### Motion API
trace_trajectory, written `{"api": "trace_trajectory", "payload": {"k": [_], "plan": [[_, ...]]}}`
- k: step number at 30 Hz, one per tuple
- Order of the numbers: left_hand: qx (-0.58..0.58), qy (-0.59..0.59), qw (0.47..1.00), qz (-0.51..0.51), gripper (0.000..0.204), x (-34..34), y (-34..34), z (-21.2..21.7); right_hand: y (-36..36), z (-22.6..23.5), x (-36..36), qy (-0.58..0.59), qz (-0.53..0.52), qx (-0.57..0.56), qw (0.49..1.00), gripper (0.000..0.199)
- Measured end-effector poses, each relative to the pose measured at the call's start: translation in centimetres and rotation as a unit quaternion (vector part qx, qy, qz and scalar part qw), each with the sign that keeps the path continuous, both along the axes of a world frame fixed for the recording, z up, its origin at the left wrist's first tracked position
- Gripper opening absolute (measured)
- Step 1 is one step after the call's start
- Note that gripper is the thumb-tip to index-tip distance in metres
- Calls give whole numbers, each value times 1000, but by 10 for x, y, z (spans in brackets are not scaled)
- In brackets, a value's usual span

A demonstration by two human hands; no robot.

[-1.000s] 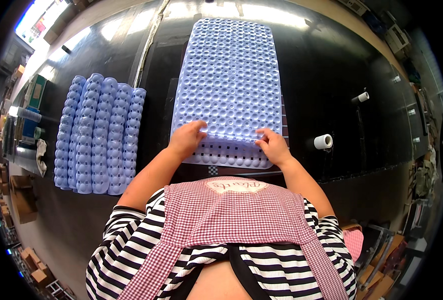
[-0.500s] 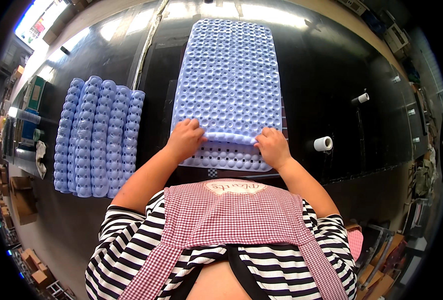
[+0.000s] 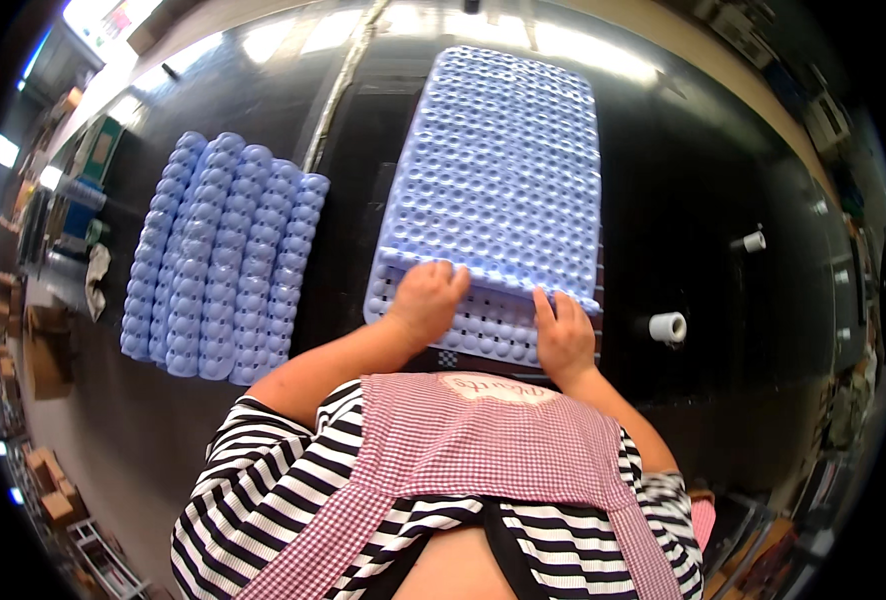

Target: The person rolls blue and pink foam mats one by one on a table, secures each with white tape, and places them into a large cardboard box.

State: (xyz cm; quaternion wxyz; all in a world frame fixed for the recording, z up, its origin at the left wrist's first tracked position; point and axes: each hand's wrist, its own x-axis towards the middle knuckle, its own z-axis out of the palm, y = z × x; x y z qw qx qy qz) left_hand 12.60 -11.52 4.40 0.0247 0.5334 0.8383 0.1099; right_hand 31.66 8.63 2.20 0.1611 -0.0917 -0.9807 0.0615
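I have both hands at the near end of a pale blue plastic mat, rectangular with rounded corners and covered in rows of round bubbles [image 3: 508, 165]. The mat lies lengthwise in front of me on a glossy black worktop [image 3: 708, 190]. Near my end, a narrow folded-over edge [image 3: 498, 285] runs across the mat at a slant, its right end closer to me than its left. Between that fold and my body shows a strip of blue bubbles with small dark square holes; I cannot tell whether this is a second layer.

My left hand [image 3: 428, 302] touches the fold left of its middle, fingers bent. My right hand [image 3: 566, 338] lies near the fold's right end, fingers straighter and slightly parted. My thumbs are hidden, so I cannot tell whether either hand is pinching the edge.

Left of the mat, well apart from it, a row of pale blue knobbly plastic rolls [image 3: 225, 260] lies side by side, touching. Right of the mat lies a short white roll with a hollow core [image 3: 667, 327]; a smaller white roll [image 3: 754, 241] lies farther right.
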Motion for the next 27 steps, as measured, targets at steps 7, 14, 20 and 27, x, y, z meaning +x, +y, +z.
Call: {"api": "trace_trajectory", "payload": {"k": [7,14,20,27], "plan": [[-12,-36,997,65,75,-10,17,-17,12,-15,-35,-98,-36,-51,993,95],[-77,-89,985,127,77,-108,117,4,109,-28,-131,-14,-71,56,996,81],[-96,-83,985,120,74,-127,139,-3,87,-37,-116,98,-12,-59,993,42],[108,-49,993,11,36,-119,116,-26,90,-19,-135,104,-11,-130,986,39]]}}
